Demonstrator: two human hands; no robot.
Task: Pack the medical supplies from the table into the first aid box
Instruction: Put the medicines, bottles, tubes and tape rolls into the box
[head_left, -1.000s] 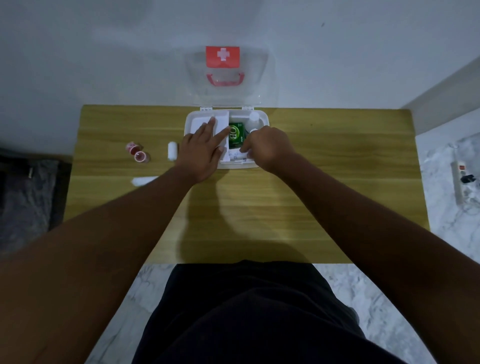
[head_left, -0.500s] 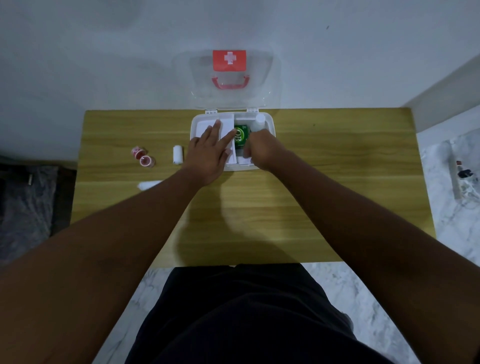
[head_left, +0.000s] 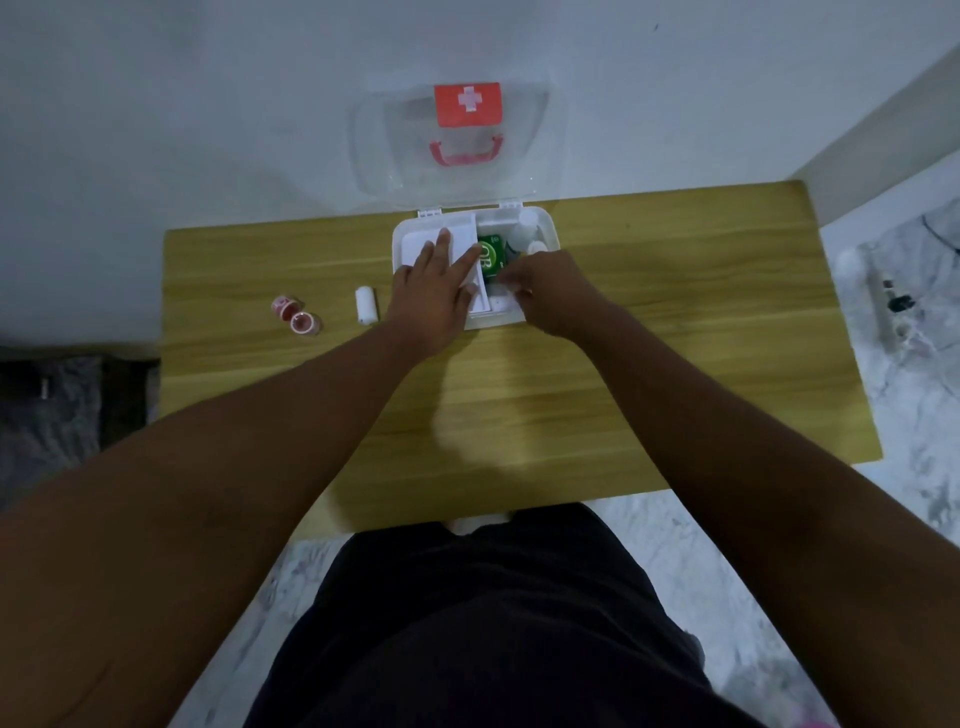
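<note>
White first aid box (head_left: 546, 228) far-centre of table, L hand (head_left: 434, 291) flat w/ fingers spread on white pack, R hand (head_left: 550, 291) curled, grasp unclear; risk: box slides if pressed.

Probably home room (dim): wooden table (head_left: 675, 312), marble-look floor (head_left: 909, 493), power strip (head_left: 891, 306).

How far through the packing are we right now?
Partly done. The first aid box stands open and already holds a green packet and some white items. Both hands are working inside it: the left hand lies flat on a white pad, the right hand is tucking something in that I cannot identify. Left on the table: a white roll and two small red pots.
</note>
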